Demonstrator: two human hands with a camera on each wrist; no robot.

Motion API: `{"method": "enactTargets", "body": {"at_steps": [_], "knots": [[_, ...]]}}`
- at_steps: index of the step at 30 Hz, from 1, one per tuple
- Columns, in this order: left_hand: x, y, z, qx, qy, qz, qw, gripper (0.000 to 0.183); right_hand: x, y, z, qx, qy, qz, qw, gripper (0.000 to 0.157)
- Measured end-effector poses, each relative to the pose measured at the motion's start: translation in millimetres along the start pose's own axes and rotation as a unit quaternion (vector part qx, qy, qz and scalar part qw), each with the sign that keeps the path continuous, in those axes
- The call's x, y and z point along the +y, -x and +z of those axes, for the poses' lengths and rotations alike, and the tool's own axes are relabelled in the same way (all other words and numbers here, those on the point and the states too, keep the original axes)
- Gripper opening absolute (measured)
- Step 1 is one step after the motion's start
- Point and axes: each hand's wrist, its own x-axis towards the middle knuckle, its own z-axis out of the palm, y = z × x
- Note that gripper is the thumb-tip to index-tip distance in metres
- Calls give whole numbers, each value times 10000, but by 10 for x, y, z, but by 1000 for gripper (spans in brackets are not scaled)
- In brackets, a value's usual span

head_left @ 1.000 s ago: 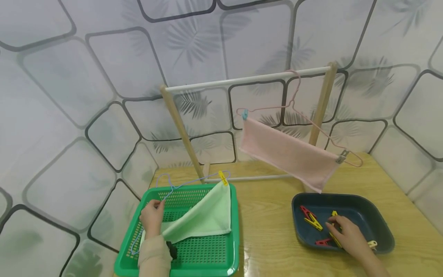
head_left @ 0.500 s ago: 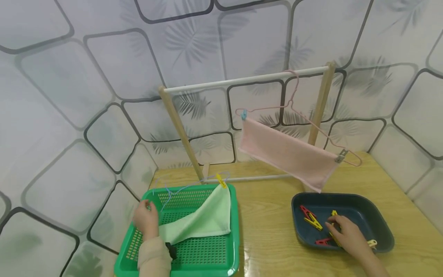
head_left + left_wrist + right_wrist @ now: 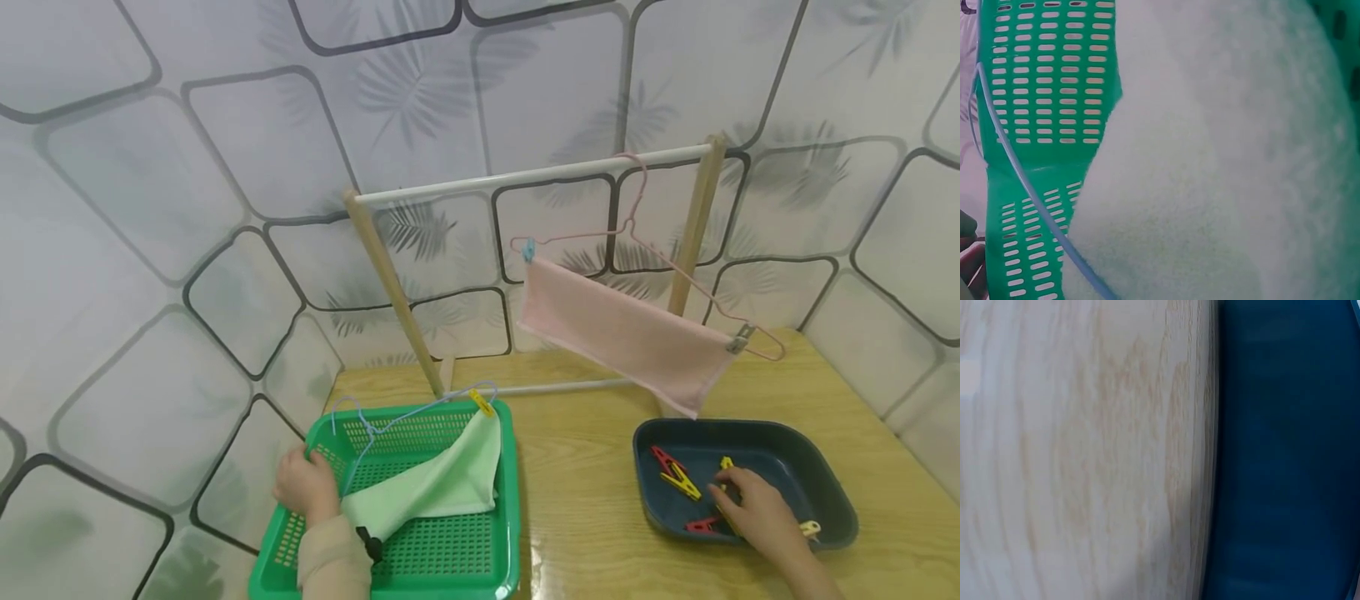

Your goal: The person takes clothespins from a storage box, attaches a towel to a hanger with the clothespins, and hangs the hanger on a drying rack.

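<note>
At the near left, my left hand (image 3: 307,485) grips the left rim of the green plastic basket (image 3: 512,500). In the left wrist view, its fingers (image 3: 971,269) show at the basket's outer edge. Inside lie a light green towel (image 3: 442,479) and a blue hanger (image 3: 420,408), the towel's corner pinned to it by a yellow clothespin (image 3: 481,403). My right hand (image 3: 753,504) is in the dark blue basin (image 3: 821,483), its curled fingers over a yellow clothespin (image 3: 727,463); I cannot tell whether it holds it. The right wrist view shows only table and basin.
Behind stands a rack with a white bar (image 3: 480,182), where a pink hanger (image 3: 577,238) carries a pink towel (image 3: 615,325) clipped at both ends. Red clothespins (image 3: 663,457) and another yellow one lie in the basin. The wooden table (image 3: 577,467) separates basket and basin.
My left hand has let go of the blue hanger and moved left and down to the basket's rim. Hanger and green towel have settled lower in the basket. My right hand has stayed put.
</note>
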Motion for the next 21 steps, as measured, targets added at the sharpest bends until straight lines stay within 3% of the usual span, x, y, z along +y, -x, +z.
{"method": "enactTargets", "body": {"at_steps": [6, 14, 21], "knots": [[-52, -12, 26, -18, -210, 25, 9998, 21, 8, -5, 3, -29, 170, 419, 9990, 25], [-43, -29, 35, -699, -753, -59, 9947, 30, -22, 13, -12, -28, 863, 934, 9919, 36], [-47, -20, 40, -841, -822, 2, 9931, 34, -56, 15, -29, -229, 1088, 1237, 9861, 54]]}}
